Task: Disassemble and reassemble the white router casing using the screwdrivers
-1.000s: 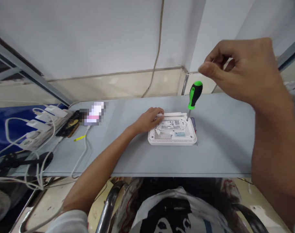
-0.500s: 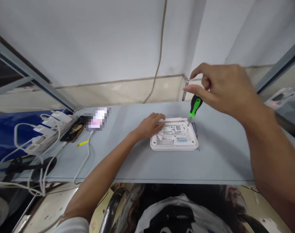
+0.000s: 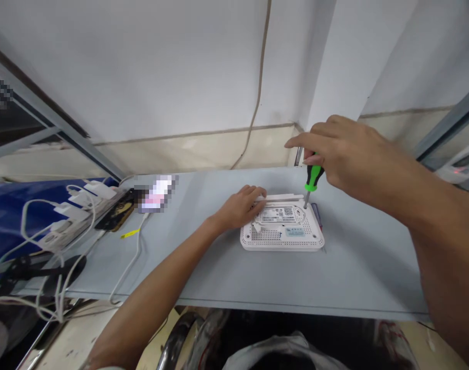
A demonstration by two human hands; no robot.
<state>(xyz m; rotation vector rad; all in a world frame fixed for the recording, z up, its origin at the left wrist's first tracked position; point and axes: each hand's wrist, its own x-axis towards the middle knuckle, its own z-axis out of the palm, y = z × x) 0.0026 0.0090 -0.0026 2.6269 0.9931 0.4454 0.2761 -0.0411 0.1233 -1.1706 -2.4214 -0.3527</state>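
A white router (image 3: 282, 241) lies underside up on the table, with a label, vent holes and a thin white cable on its back. My left hand (image 3: 242, 206) grips its back left corner, the fingers bent over the edge. At the back right corner, a green and black screwdriver (image 3: 313, 177) stands nearly upright, its tip at a screw hole. My right hand (image 3: 345, 151) is closed round the top of the handle, with the index finger stretched out to the left. Close to the router's right side lies a second, slim screwdriver (image 3: 316, 213), partly hidden.
To the left are a phone (image 3: 157, 194) with a lit screen, a dark phone (image 3: 116, 210), a yellow tag (image 3: 130, 234) and a power strip (image 3: 67, 226) with several white plugs and cables. A wall (image 3: 180, 77) rises behind the grey-blue table (image 3: 219, 277).
My right hand has come down onto the screwdriver handle, and its fingers have closed round it. My left hand stays on the router. The whole view has shifted slightly.
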